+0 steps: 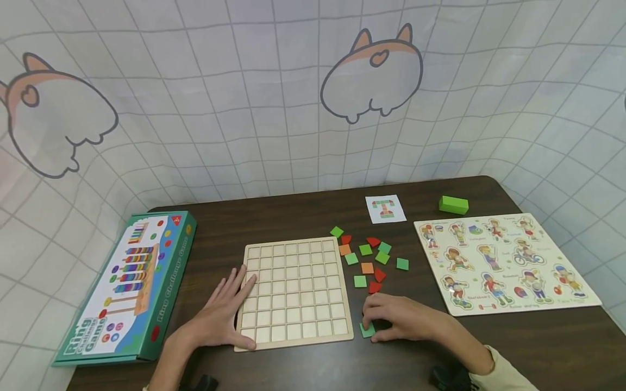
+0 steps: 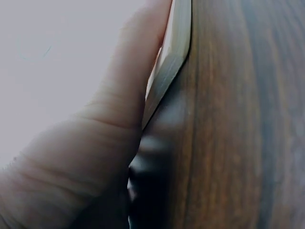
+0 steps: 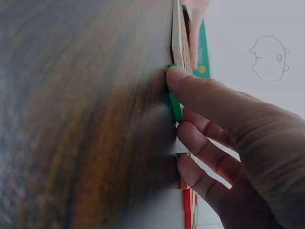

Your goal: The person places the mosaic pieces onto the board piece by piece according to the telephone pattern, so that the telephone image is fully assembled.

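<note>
A light wooden grid board (image 1: 296, 293) lies on the table, its square cells bare. My left hand (image 1: 222, 309) rests over the board's left edge with fingers spread, the thumb near its front corner. In the left wrist view that thumb (image 2: 109, 90) lies along the wooden edge (image 2: 167, 71). Right of the board, my right hand (image 1: 401, 317) pinches a green square tile (image 1: 367, 330) between thumb and fingers, low at the tabletop. The right wrist view shows the thumb against this green tile (image 3: 176, 106); part of it is hidden behind the fingers.
Several loose tiles lie beyond my right hand, among them an orange square (image 1: 367, 268) and a red piece (image 1: 380, 275). Behind them is a pattern card (image 1: 386, 209). A green block (image 1: 453, 205) and a picture puzzle board (image 1: 504, 266) stand right, a game box (image 1: 132, 288) left.
</note>
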The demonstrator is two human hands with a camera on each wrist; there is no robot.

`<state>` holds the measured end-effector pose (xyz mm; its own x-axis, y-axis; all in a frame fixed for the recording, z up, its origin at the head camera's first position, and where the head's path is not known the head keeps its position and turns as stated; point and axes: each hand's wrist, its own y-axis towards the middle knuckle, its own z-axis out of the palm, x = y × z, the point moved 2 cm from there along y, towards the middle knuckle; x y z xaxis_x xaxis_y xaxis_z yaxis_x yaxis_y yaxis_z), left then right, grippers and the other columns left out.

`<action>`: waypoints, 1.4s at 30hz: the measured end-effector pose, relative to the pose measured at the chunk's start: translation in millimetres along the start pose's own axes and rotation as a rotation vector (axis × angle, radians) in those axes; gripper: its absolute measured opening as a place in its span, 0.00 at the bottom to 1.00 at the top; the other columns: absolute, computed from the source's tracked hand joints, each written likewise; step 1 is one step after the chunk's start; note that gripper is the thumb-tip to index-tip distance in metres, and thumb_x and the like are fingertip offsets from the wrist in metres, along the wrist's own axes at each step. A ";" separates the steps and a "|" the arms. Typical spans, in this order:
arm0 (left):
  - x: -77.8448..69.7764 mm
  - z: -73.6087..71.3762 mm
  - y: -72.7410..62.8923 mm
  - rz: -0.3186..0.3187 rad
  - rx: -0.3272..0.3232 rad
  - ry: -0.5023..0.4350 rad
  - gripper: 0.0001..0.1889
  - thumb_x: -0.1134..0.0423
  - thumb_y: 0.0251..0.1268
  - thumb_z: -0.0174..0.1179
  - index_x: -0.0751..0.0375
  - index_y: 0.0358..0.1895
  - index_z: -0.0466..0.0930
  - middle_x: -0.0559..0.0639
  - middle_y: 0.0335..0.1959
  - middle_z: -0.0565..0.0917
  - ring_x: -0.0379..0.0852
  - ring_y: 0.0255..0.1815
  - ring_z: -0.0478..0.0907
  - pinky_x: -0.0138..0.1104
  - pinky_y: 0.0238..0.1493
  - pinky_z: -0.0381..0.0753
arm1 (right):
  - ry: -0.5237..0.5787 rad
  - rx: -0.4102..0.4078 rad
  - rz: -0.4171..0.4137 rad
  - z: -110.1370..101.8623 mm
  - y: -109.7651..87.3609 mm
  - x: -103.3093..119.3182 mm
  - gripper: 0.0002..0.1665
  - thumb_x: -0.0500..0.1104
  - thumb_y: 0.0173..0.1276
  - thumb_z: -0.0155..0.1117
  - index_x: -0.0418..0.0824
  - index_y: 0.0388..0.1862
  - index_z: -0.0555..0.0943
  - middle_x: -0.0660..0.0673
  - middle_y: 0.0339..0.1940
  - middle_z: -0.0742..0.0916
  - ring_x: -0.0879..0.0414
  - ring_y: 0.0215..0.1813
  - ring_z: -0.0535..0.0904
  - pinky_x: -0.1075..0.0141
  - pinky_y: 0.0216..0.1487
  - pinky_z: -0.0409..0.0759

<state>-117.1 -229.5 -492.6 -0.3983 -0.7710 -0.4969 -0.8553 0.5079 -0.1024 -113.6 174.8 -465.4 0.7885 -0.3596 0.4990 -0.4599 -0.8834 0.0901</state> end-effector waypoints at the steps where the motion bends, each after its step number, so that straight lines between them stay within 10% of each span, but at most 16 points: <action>1: 0.0 0.2 -0.5 -0.003 0.001 0.005 0.72 0.27 0.33 0.70 0.55 0.79 0.38 0.61 0.80 0.33 0.67 0.80 0.33 0.33 0.75 0.19 | 0.001 0.003 -0.002 0.2 -0.1 0.5 0.07 0.51 0.64 0.68 0.54 0.39 0.81 0.59 0.41 0.77 0.68 0.45 0.72 0.75 0.45 0.76; 5: 0.2 1.1 -1.7 -0.013 0.007 0.021 0.74 0.25 0.33 0.69 0.59 0.79 0.35 0.62 0.80 0.34 0.67 0.80 0.32 0.17 0.64 0.12 | 0.008 0.016 0.007 0.9 -0.6 2.0 0.06 0.50 0.66 0.67 0.54 0.40 0.81 0.59 0.41 0.78 0.68 0.44 0.73 0.76 0.45 0.76; 30: 0.9 -1.6 -1.7 -0.005 -0.009 0.028 0.73 0.26 0.33 0.69 0.61 0.78 0.36 0.60 0.81 0.35 0.66 0.80 0.34 0.16 0.64 0.12 | 0.058 -0.244 -0.097 -9.3 14.3 9.0 0.11 0.43 0.66 0.66 0.50 0.47 0.80 0.54 0.46 0.79 0.63 0.44 0.77 0.76 0.46 0.77; 42: 0.4 -0.3 -0.4 -0.034 0.004 0.031 0.74 0.24 0.33 0.68 0.60 0.79 0.36 0.59 0.81 0.35 0.65 0.80 0.33 0.43 0.77 0.30 | 0.012 -0.316 -0.172 -16.9 55.3 25.3 0.17 0.38 0.58 0.72 0.46 0.47 0.82 0.52 0.44 0.81 0.60 0.43 0.79 0.79 0.47 0.77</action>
<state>-117.0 -230.1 -492.6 -0.3790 -0.7993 -0.4663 -0.8672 0.4827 -0.1225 -125.9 121.9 -433.2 0.8616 -0.2086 0.4628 -0.4257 -0.7934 0.4350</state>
